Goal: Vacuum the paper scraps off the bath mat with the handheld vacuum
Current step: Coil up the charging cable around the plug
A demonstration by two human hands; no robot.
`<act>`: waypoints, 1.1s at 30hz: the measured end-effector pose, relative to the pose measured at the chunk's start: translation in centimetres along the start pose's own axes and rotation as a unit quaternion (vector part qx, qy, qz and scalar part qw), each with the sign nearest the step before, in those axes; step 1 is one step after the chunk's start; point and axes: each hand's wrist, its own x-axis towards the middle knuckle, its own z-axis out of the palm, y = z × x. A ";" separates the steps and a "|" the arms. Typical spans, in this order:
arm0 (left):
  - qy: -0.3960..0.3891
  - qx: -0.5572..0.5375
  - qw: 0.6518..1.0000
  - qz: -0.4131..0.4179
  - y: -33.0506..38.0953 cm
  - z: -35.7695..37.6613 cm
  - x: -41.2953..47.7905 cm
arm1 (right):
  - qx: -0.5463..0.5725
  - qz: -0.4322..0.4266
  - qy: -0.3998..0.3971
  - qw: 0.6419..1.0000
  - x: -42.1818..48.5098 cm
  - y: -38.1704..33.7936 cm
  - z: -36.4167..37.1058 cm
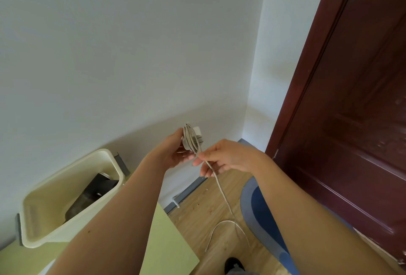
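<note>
Between the two raised hands, in front of the pale wall, hangs the one link that matters: a thin whitish cord [222, 189]. The left hand [175, 154] has its grip closed around a coiled bundle of cord [190, 137], loops standing roughly upright against a small pale block behind them that may be a plug or adapter, though it is too hidden to name. The right hand [226, 158] has its grip pinched shut on the cord just below the bundle, thumb and forefinger touching it. From that pinch the free length runs down and slightly rightward to the wooden floor [197, 206], where it curls into a loose arc; its far end cannot be traced. So the cord's long axis is close to vertical, and the right hand is the nearer one to the slack. The blue bath mat [259, 213] lies on the floor below and to the right, beside the dark red door [351, 121], well apart from both hands. A few small pale specks on the floor near the mat's edge may be paper scraps; none can be made out on the mat itself. To the left, a cream plastic tub [55, 226] sits on a pale green bench [171, 244], holding a dark object [94, 193] that could be the handheld vacuum, but this is only a guess. Judging by this, suction has not begun and the cord is being sorted out.
</note>
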 end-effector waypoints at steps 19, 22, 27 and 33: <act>-0.177 0.569 0.801 0.045 1.2 0.9 -1.1 | -0.212 0.012 0.276 0.938 1.4 -0.1 -4.0; -0.061 0.599 0.797 0.050 0.2 0.8 0.0 | -0.216 -0.015 0.299 0.929 1.3 -1.0 -4.2; 0.087 0.399 0.911 0.059 -0.5 0.2 1.5 | -0.170 -0.045 0.246 0.953 1.1 -2.5 -2.7; 0.049 0.071 0.996 0.035 0.3 0.4 1.3 | -0.088 -0.027 0.121 0.988 0.9 -3.1 -1.0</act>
